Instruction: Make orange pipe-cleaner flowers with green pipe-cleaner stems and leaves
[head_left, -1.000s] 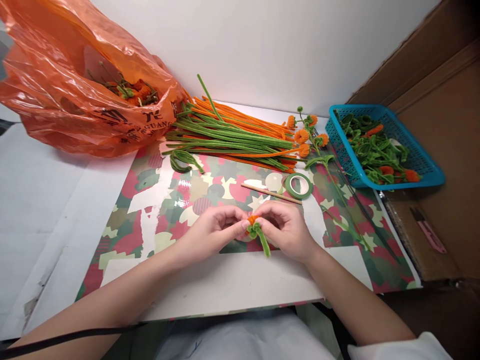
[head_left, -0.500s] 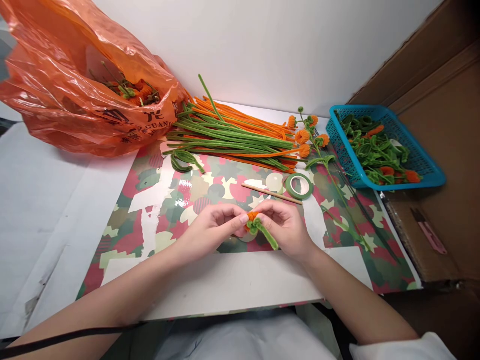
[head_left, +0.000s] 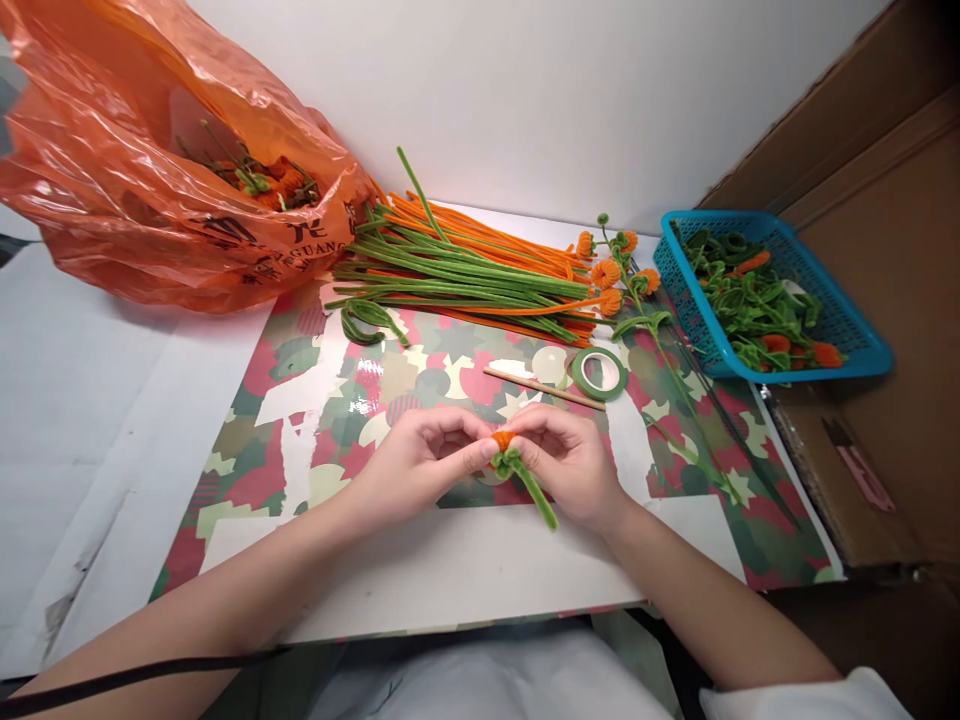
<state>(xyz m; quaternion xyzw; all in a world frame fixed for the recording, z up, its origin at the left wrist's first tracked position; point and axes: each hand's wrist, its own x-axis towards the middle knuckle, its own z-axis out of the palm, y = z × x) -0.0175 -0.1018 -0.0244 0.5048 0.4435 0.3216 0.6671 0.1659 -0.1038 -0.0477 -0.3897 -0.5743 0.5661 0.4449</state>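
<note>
Between the fingertips of both hands is a small orange pipe-cleaner flower point(head_left: 505, 440) with green loops at its base and a green stem point(head_left: 538, 492) pointing down toward me. My left hand point(head_left: 431, 455) pinches it from the left, thumb against the orange and green part. From the other side my right hand point(head_left: 566, 455) grips it, its thumb close to where the stem begins. Fingers partly hide the flower's far side. Just beyond the hands lie a thin wooden stick point(head_left: 544, 388) and a roll of green tape point(head_left: 599, 374).
Green and orange pipe cleaners point(head_left: 472, 270) lie in a bundle at the back, finished orange flowers point(head_left: 606, 273) at their right end. An orange plastic bag point(head_left: 172, 230) stands left, a blue basket point(head_left: 810, 375) of green pieces right. Pink-handled scissors point(head_left: 866, 475) rest on cardboard.
The flower has turned slightly between my fingers, its green stem now pointing further down toward me. Both hands stay in nearly the same place.
</note>
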